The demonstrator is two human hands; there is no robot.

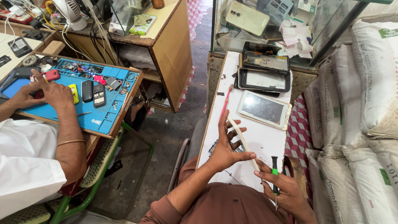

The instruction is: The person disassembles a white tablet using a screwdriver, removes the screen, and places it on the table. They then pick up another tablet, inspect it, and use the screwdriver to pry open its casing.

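Left hand (226, 143): raised over the white counter (265, 141); thumb pressed against the thin white frame (242, 141), fingers spread apart behind it.
Right hand (286, 188): closed around the screwdriver (274, 176); forefinger and thumb also pinch the frame's lower end.
Frame position: runs slantwise between the two hands, upper end beside the left fingertips, lower end at the right hand, held just above the counter.
Frame appearance: slim, cream-white, flat and slightly bowed; a narrow strip, likely plastic.
Screwdriver: green and black handle, fine metal shaft pointing down.
Counter items: a white-rimmed tablet (263, 108) lying flat; dark tablets (264, 68) stacked beyond; a pink toothbrush (226, 103) along the left edge.
Surroundings: woven white sacks (360, 103) at right; a co-worker's hands (45, 93) over a blue work mat (99, 116) holding small phones.
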